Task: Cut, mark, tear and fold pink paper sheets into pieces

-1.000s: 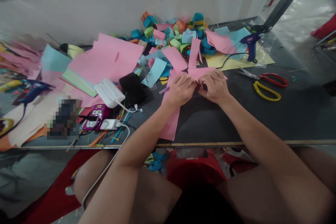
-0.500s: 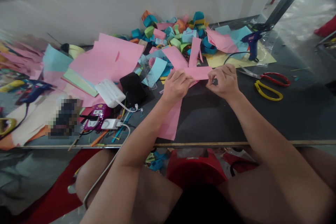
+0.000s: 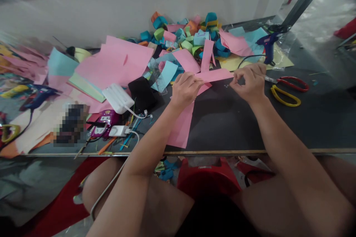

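A pink paper strip (image 3: 215,75) stretches between my two hands above the dark table. My left hand (image 3: 186,89) is closed on the strip's left part. At its right end, my right hand (image 3: 249,81) pinches the strip's tip between thumb and forefinger. Under and below my left hand lies a longer pink paper piece (image 3: 181,127), reaching toward the table's front edge. Another narrow pink strip (image 3: 207,55) stands out just behind the held one. Scissors with red and yellow handles (image 3: 286,99) lie right of my right hand, their blades partly hidden by it.
Colourful paper rings (image 3: 191,37) are heaped along the wall. A blue glue gun (image 3: 268,48) sits at the back right, another (image 3: 39,96) at the left. Large pink sheets (image 3: 114,63), a white power strip (image 3: 118,98) and a black pouch (image 3: 142,92) lie left of my hands.
My right hand has moved right and slightly up, drawing out more of the pink strip, which now slants upward to the right. My left hand has barely moved.
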### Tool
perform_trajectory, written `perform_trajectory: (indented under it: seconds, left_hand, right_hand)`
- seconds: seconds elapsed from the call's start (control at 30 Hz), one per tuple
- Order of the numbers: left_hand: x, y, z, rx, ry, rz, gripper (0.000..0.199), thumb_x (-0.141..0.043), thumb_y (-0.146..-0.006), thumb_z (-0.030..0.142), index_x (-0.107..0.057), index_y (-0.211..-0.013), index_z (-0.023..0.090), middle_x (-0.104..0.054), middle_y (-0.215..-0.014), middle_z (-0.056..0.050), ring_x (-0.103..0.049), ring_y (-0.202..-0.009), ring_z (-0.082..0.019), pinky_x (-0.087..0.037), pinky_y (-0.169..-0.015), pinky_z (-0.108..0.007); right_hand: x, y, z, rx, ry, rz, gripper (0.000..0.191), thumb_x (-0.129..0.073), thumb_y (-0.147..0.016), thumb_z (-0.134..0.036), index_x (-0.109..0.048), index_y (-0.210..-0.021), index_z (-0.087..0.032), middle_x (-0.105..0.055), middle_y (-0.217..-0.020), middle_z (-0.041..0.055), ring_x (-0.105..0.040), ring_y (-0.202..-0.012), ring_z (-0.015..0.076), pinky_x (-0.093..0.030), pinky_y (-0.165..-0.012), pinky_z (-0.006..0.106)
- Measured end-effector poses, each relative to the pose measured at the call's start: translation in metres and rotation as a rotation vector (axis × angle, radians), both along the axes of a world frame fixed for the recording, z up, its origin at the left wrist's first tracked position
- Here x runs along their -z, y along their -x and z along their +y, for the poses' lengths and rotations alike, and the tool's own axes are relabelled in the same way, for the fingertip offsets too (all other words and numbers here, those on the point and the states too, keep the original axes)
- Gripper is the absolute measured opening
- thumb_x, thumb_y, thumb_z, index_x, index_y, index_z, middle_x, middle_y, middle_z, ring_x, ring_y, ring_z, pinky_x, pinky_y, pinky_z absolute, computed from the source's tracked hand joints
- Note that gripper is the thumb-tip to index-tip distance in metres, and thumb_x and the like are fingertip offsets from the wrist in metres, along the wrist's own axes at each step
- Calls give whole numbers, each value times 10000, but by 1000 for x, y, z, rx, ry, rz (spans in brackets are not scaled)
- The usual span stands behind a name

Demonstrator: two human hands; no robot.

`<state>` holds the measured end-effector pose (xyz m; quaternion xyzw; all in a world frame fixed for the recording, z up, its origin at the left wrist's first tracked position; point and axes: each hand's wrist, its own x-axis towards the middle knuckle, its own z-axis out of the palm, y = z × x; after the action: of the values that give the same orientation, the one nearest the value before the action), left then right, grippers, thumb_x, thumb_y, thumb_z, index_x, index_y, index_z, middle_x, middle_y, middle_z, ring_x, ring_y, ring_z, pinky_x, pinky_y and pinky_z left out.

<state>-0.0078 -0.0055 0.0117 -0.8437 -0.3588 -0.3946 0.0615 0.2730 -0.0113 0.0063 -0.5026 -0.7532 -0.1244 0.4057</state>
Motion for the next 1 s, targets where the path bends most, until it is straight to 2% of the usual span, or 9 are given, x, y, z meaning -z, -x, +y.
perform_trajectory:
  seconds: [0.27,0.37,0.43,0.5,0.57,0.63,0.77,0.87,1.0]
  left_hand:
    - [3,-2,1,-10,-33,-8,264,-528,-1093,367,-740,-1000,240,-760,-968,-87,-669,-1040,-238,-510,-942,-416]
    - [4,-1,2,3,9,-36,256,-535,-1089,363,-738,-1002,233,-758,-980,-94,-670,-1053,-243,-506,-951,-417]
    - [5,-1,1,-19,12,-49,265,-539,-1084,378,-739,-991,231,-763,-978,-96,-680,-1055,-244,-508,-945,-415]
    - [6,-1,1,-35,14,-56,263,-549,-1075,386,-738,-978,231,-774,-989,-99,-690,-1057,-244,-513,-943,-419]
    - [6,-1,-1,-18,45,-66,240,-568,-1064,375,-738,-968,236,-783,-1012,-102,-698,-1070,-252,-519,-957,-434]
    - [6,-1,-3,26,100,-56,207,-587,-1055,351,-740,-965,244,-791,-1038,-101,-707,-1091,-261,-521,-981,-451]
    - [5,-4,-6,155,69,104,241,-538,-1078,313,-745,-970,253,-814,-1044,-64,-738,-1083,-227,-544,-948,-404]
    - [7,-10,-7,226,-40,147,287,-516,-1089,369,-731,-938,255,-821,-1007,-28,-751,-1066,-201,-562,-896,-359]
    - [12,-12,-3,57,-23,-46,328,-551,-1058,511,-715,-1090,228,-802,-1118,-70,-720,-1192,-253,-530,-1077,-449]
  right_hand:
    - [-2,-4,1,51,-15,58,122,-627,-803,-236,-521,-759,-279,-658,-790,39,-660,-882,278,-503,-988,556]
    - [-3,0,1,81,-7,214,151,-669,-810,-335,-541,-760,-273,-673,-812,58,-663,-895,290,-523,-945,545]
    - [-5,7,0,41,127,432,260,-670,-852,-478,-565,-746,-266,-658,-760,57,-657,-806,263,-553,-831,484]
    - [-6,16,-1,-76,404,693,455,-602,-888,-686,-603,-736,-258,-642,-686,48,-637,-669,221,-544,-665,402]
    - [-8,25,-2,-207,683,910,630,-538,-846,-865,-649,-766,-250,-675,-676,53,-646,-602,206,-520,-558,355]
    - [-8,32,-2,-290,807,1053,697,-597,-752,-936,-679,-822,-248,-738,-749,67,-704,-642,225,-556,-546,358]
    - [-6,39,-3,-326,788,1162,590,-895,-586,-745,-707,-830,-242,-766,-775,36,-755,-724,239,-652,-653,391]
    - [-2,40,-3,-282,757,1149,453,-921,-644,-603,-722,-789,-224,-742,-712,16,-741,-694,217,-664,-684,394]
    - [1,41,-2,-254,653,1130,425,-869,-729,-623,-730,-748,-222,-737,-718,27,-740,-719,227,-662,-701,416]
